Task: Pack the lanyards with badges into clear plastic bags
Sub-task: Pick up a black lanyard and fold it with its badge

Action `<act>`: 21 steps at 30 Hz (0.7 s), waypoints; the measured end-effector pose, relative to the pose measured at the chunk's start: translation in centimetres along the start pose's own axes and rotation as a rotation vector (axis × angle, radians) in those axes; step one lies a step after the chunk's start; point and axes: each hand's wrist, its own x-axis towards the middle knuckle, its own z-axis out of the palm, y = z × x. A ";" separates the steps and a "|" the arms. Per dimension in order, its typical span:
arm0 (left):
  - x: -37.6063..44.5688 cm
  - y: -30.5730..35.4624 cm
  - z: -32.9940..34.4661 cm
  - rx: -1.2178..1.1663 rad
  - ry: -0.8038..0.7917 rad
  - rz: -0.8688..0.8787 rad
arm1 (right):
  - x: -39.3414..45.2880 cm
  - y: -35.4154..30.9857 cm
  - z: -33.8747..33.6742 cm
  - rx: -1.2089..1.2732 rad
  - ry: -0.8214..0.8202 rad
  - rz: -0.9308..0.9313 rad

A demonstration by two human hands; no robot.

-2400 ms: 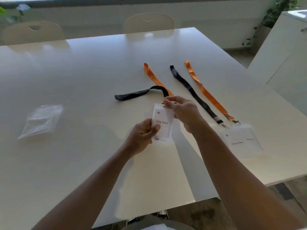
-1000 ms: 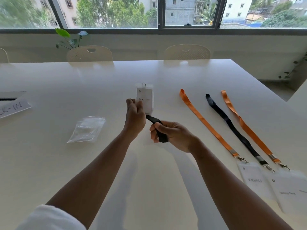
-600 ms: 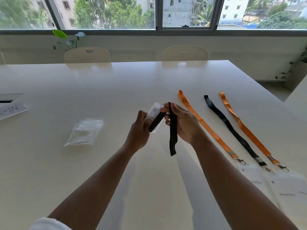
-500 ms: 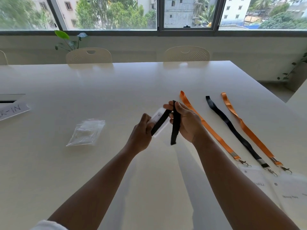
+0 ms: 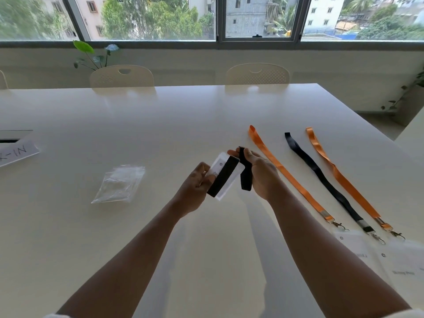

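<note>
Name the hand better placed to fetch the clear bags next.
Probably left. The left hand holds the badge nearest the clear plastic bags; the right hand grips the black lanyard farther away.

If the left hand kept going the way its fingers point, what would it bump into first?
Probably the right hand. The left hand, holding the badge, points up and to the right, where the right hand holds the black lanyard. Depth is hard to judge.

Bare forearms (image 5: 128,260); white sleeve edges (image 5: 413,314) (barely visible) at both elbows.
</note>
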 end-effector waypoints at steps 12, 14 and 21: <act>1.3 1.9 0.2 -0.459 0.153 -0.049 | -2.0 2.3 0.4 0.148 -0.244 0.071; 1.4 2.0 0.5 -0.495 0.177 -0.068 | -2.4 2.4 0.5 0.106 -0.311 0.071; 2.1 2.5 0.9 -0.480 0.242 -0.137 | -3.2 3.1 0.4 -0.111 -0.368 0.006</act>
